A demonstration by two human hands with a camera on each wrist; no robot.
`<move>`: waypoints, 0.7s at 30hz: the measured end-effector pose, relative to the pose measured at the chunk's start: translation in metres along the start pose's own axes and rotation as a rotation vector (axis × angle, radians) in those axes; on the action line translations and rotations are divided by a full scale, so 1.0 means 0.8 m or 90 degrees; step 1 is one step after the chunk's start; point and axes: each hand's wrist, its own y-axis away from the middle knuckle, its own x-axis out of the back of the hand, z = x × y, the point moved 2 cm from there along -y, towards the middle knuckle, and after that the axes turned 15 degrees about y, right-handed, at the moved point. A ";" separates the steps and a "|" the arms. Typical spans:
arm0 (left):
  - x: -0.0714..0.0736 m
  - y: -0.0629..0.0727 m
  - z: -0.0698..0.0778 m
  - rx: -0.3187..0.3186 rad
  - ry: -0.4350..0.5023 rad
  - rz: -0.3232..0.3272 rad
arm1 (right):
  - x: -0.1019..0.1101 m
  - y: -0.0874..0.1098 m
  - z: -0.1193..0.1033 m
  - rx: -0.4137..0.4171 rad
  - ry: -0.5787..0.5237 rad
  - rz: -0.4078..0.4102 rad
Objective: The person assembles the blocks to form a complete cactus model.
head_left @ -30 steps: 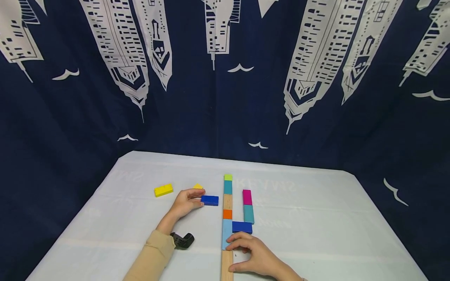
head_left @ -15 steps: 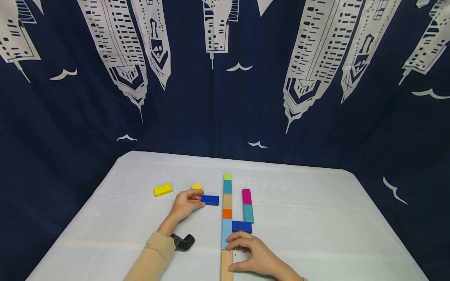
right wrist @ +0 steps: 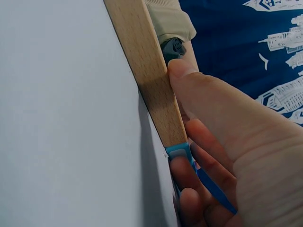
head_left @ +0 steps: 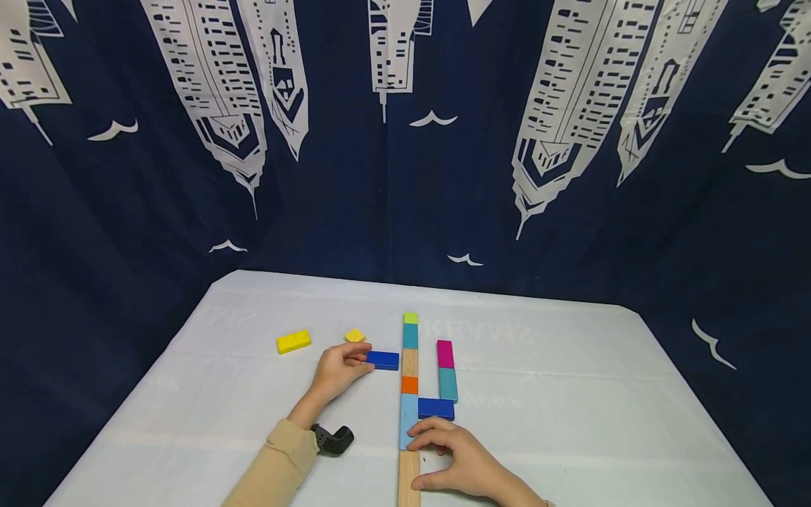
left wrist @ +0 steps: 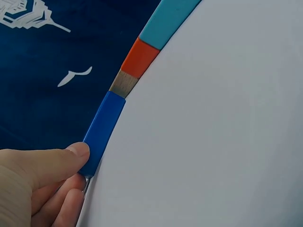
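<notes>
My left hand [head_left: 338,370] pinches the outer end of a dark blue block [head_left: 383,361] between thumb and fingers, just left of a straight row of coloured blocks. In the left wrist view the thumb [left wrist: 81,150] presses on that block's end. The row runs away from me: a long wooden block [head_left: 409,479], a light blue block [head_left: 408,408], an orange block [head_left: 410,385], a short wooden block [head_left: 410,362], a teal block [head_left: 410,336] and a lime block [head_left: 411,318]. My right hand [head_left: 462,458] rests against the row, fingertips on the light blue block, thumb at the long wooden one's edge.
A second dark blue block [head_left: 436,408] juts right from the row. Beyond it stand a teal block [head_left: 448,385] and a magenta block [head_left: 445,354]. A yellow block [head_left: 293,341] and a small yellow piece [head_left: 355,335] lie left, on the white table [head_left: 570,394].
My left hand has shifted slightly to the right with the dark blue block, narrowing its gap to the row. The right hand stays in place.
</notes>
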 end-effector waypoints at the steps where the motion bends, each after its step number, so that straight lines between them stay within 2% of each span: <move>1: -0.001 0.000 0.000 -0.004 -0.002 -0.001 | 0.000 0.000 0.000 0.001 0.002 0.000; 10: -0.006 0.004 0.002 -0.033 -0.044 -0.001 | -0.001 0.000 0.000 0.004 0.004 -0.001; 18: -0.007 0.005 0.004 -0.036 -0.045 0.004 | -0.002 0.000 0.001 0.010 0.004 0.009; 21: -0.006 0.004 0.004 -0.053 -0.036 0.011 | -0.003 0.000 0.002 0.009 0.001 0.012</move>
